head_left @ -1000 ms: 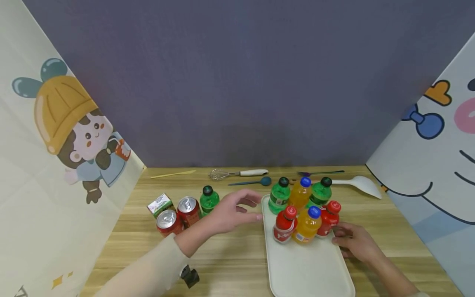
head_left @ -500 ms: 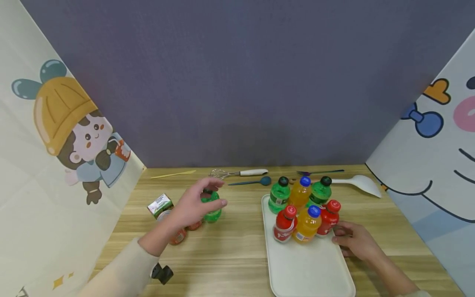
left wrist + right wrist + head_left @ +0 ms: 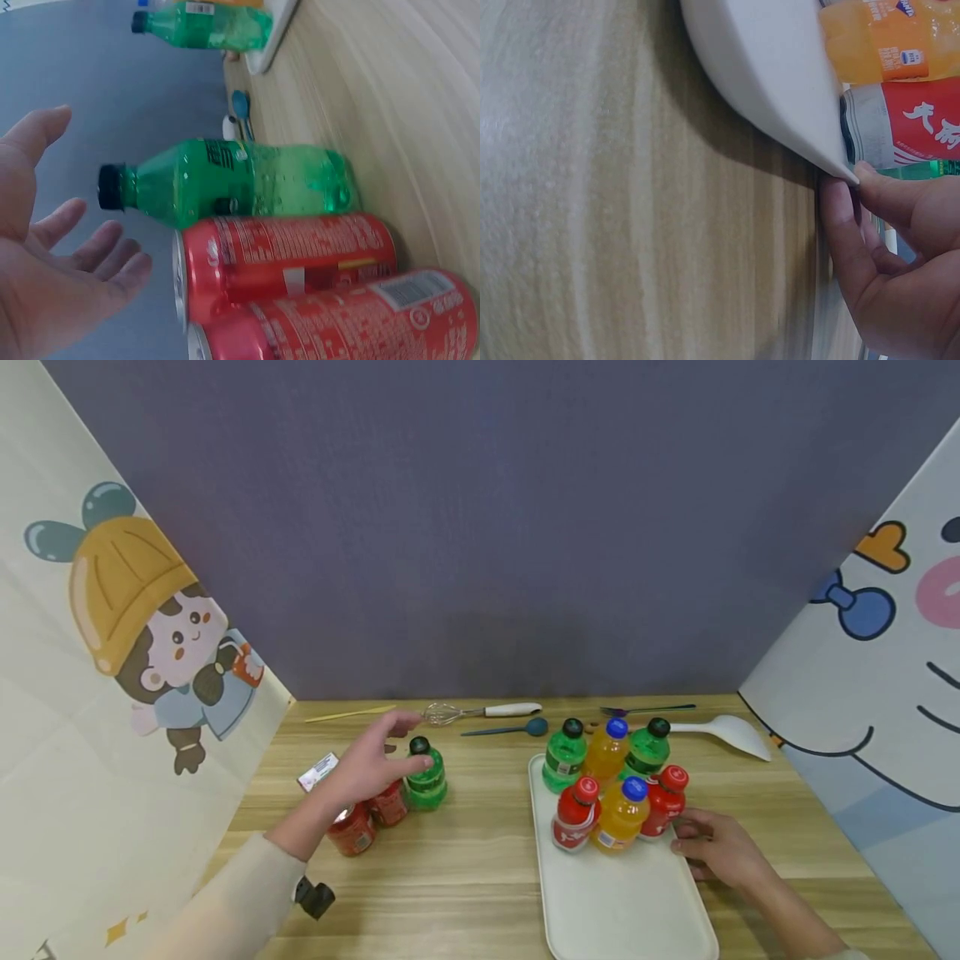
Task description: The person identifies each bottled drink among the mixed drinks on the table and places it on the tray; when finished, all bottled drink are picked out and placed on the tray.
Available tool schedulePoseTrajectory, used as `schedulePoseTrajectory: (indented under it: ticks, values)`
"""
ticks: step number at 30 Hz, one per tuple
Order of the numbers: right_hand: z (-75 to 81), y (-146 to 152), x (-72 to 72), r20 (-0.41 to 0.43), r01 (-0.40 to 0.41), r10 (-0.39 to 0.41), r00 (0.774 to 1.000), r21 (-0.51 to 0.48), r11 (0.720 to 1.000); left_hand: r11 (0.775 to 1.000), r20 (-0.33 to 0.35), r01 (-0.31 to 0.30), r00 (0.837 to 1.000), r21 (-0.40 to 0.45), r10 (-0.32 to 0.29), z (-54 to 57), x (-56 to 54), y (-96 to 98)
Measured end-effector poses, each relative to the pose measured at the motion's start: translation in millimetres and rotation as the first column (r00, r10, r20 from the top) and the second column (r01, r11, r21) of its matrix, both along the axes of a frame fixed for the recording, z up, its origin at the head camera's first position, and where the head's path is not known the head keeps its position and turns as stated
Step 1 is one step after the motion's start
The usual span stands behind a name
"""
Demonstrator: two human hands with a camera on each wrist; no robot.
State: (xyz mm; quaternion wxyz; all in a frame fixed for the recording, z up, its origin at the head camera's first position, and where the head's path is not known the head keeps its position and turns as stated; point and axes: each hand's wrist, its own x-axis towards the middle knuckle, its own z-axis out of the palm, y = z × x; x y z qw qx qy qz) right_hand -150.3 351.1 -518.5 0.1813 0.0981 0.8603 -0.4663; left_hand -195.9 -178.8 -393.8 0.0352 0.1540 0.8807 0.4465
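My left hand [image 3: 369, 766] hovers above two red drink cans [image 3: 352, 831], beside a green soda bottle [image 3: 427, 785] with a black cap. In the left wrist view its fingers are spread, and a gap separates them from the bottle [image 3: 225, 180]. Part of a small drink carton [image 3: 318, 771] shows behind this hand. My right hand [image 3: 722, 850] pinches the right edge of a white tray [image 3: 626, 906] between thumb and fingers, as the right wrist view confirms. Upright on the tray stand several bottles: green ones [image 3: 564, 762], orange ones [image 3: 621, 818] and red-capped ones [image 3: 575, 820].
Along the back of the wooden table lie a yellow stick-like utensil [image 3: 348, 714], a whisk [image 3: 487, 710], a blue spoon [image 3: 510, 727], a dark fork [image 3: 648, 708] and a white ladle-like utensil [image 3: 731, 733]. A grey wall [image 3: 480, 527] rises behind them.
My left hand has moved left from beside the tray to the green bottle and cans. The right hand stays on the tray edge, and the tray's bottles have not moved.
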Motion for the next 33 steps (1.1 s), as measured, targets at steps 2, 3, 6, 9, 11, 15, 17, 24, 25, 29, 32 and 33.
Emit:
schedulePoseTrajectory:
  ticks: [2,3,6,9,11,15,17,24,25,29,32,33]
  values:
    - [-1.0,0,-0.4,-0.001,0.001,-0.001,1.0,0.0,1.0,1.0,0.032,0.005,0.999,-0.012,-0.004,-2.6,-3.6,-1.9]
    - [-1.2,0,-0.5,-0.002,0.0,0.0,1.0,-0.001,1.0,1.0,0.042,0.008,0.999,-0.021,-0.007,-4.1,-5.3,-3.0]
    - [-2.3,1,-0.3,0.0,0.0,0.0,1.0,0.002,1.0,0.999,0.059,0.007,0.998,-0.052,-0.004,-7.8,-9.2,-5.3]
    - [-2.8,1,-0.4,0.006,0.002,-0.002,1.0,0.006,1.0,0.996,0.062,0.003,0.998,-0.085,0.003,-10.2,-12.6,-6.3]
    - [-3.5,2,-0.8,0.009,0.005,-0.005,1.0,0.011,1.0,0.994,0.058,0.006,0.998,-0.112,0.001,-11.9,-14.5,-6.3]
    - [-4.3,2,-1.2,0.009,0.013,-0.013,1.0,0.012,1.0,0.987,0.064,0.001,0.998,-0.16,0.01,-15.6,-17.3,-4.8]
    - [-4.3,2,-1.3,0.01,0.018,-0.018,1.0,0.008,1.0,0.984,0.064,0.001,0.998,-0.179,0.011,-17.0,-18.3,-3.5]
    - [-2.6,0,-0.1,0.01,0.024,-0.024,1.0,0.0,1.0,0.985,0.093,-0.025,0.995,-0.17,0.041,-18.5,-18.7,1.0]
    - [-2.6,0,0.0,0.009,0.024,-0.024,1.0,-0.001,1.0,0.985,0.09,-0.03,0.995,-0.171,0.046,-18.7,-18.8,1.4]
    - [-3.3,0,0.0,0.007,0.027,-0.027,1.0,0.001,1.0,0.985,0.08,-0.041,0.995,-0.168,0.055,-20.1,-19.4,2.8]
    - [-3.5,0,0.2,0.005,0.028,-0.028,1.0,0.0,1.0,0.986,0.074,-0.048,0.995,-0.157,0.06,-20.4,-19.6,3.8]
    - [-3.5,0,0.3,0.003,0.028,-0.028,1.0,0.001,1.0,0.987,0.07,-0.048,0.996,-0.156,0.059,-20.6,-19.7,3.9]
